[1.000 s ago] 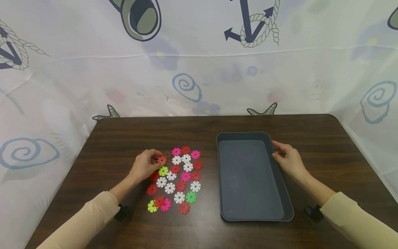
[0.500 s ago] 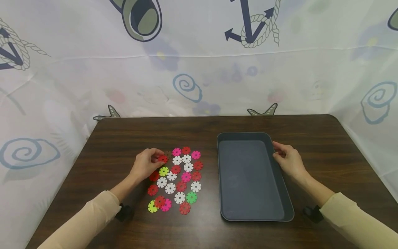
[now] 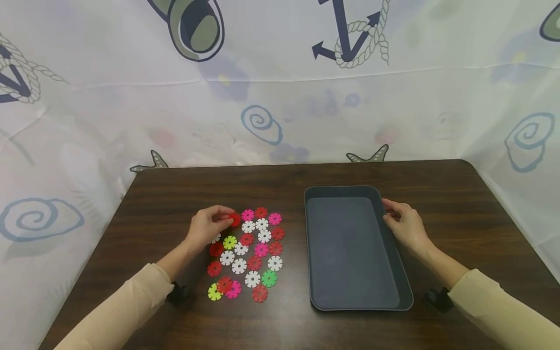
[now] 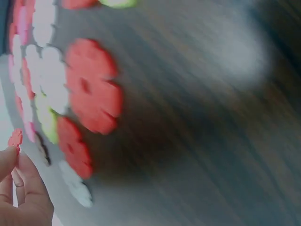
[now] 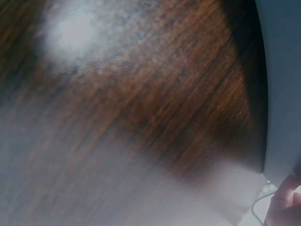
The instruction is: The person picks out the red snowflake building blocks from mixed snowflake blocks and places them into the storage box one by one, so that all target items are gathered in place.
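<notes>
Between thumb and fingertips, my left hand [image 3: 206, 226] pinches a red notched plastic disc [image 3: 235, 219], shaped like a flower. In the left wrist view this red disc [image 4: 15, 137] is held upright, over the spread of other discs. Red, white, pink, yellow and green discs lie below and to the right of that hand, such as a green disc [image 3: 269, 278] and a yellow disc [image 3: 229, 242]. My right hand [image 3: 407, 226] holds the right rim of a dark grey rectangular tray [image 3: 354, 253] with thumb and fingers. Nothing lies in the tray.
Dark wood-grain table [image 3: 455, 194] under everything, with a patterned cloth [image 3: 288, 121] hanging behind its far edge. One red disc [image 3: 225, 285] overlaps a yellow and a pink one near the front. A brown disc [image 4: 42, 148] shows in the left wrist view.
My left hand has shifted slightly right and away from me with the red disc, partly uncovering a white disc beneath the hand. The right hand and tray stay put.
</notes>
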`<state>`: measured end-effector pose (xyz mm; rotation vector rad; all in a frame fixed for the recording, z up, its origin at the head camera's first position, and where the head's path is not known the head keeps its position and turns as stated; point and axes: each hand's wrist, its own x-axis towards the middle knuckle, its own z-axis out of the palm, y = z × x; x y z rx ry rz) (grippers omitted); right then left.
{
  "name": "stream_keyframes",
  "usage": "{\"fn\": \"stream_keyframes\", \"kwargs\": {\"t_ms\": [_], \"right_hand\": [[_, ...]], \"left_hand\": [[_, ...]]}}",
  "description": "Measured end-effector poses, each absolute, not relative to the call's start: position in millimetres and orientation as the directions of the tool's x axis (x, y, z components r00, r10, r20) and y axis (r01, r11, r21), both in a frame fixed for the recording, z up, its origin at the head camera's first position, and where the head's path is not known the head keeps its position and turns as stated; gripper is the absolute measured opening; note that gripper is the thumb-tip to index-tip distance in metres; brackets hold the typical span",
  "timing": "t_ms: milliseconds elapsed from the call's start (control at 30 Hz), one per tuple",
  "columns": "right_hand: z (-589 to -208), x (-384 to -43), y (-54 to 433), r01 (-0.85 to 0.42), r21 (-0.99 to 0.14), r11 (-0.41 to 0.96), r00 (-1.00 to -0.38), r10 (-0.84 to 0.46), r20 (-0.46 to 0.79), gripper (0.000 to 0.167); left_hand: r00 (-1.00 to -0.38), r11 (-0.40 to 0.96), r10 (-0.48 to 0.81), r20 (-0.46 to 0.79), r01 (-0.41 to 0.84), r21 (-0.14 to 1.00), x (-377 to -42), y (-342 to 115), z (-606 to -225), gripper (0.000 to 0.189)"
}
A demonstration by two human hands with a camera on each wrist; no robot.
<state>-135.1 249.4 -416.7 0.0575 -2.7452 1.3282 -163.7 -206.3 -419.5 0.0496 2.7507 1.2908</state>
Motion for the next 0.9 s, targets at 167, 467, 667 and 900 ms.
{"fn": "stream_keyframes", "kwargs": {"t_ms": [167, 467, 667, 900], "right_hand": [[-416, -135, 249, -0.075, -0.78, 0.622, -0.995, 0.003, 0.098, 0.041], [-414, -135, 248, -0.067, -0.779, 0.624, -0.996, 0.005, 0.089, 0.041], [-415, -136, 246, -0.072, -0.783, 0.618, -0.995, 0.012, 0.101, 0.041], [-415, -135, 246, -0.063, -0.781, 0.621, -0.995, 0.02, 0.096, 0.04]], "left_hand": [[-0.984, 0.498, 0.072, -0.162, -0.105, 0.861, -167, -193, -412, 0.03], [-0.97, 0.349, 0.127, -0.205, -0.15, 0.925, -171, -156, -398, 0.033], [-0.969, 0.264, 0.153, -0.193, -0.148, 0.953, -178, -124, -389, 0.031], [-0.96, 0.192, 0.2, -0.194, -0.156, 0.969, -184, -76, -379, 0.029]]}}
